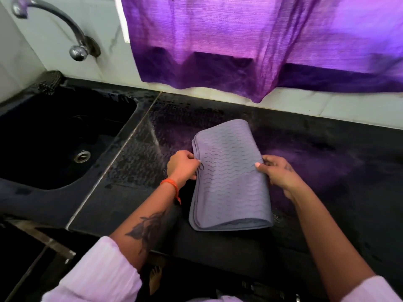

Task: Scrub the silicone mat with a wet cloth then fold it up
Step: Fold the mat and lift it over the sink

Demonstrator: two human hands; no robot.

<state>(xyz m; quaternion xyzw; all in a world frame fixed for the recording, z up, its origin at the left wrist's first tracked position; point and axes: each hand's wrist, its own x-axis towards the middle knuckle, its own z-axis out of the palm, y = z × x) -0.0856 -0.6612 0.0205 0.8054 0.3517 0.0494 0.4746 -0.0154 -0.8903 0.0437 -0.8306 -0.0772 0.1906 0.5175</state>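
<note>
The grey silicone mat (230, 179), ribbed with wavy lines, lies folded into several layers on the black countertop (327, 149). Its layered edges show along the left side and at the near end. My left hand (183, 165) pinches the stacked edges on the mat's left side, thumb on top. My right hand (277, 171) grips the mat's right folded side, thumb pressed on the top surface and fingers underneath. No wet cloth shows in view.
A black sink (54, 138) with a metal drain sits to the left, a curved chrome tap (65, 25) above it. A dark scrubber (51, 80) rests at the sink's back corner. Purple curtain (239, 51) hangs over the counter's back edge. The countertop looks wet.
</note>
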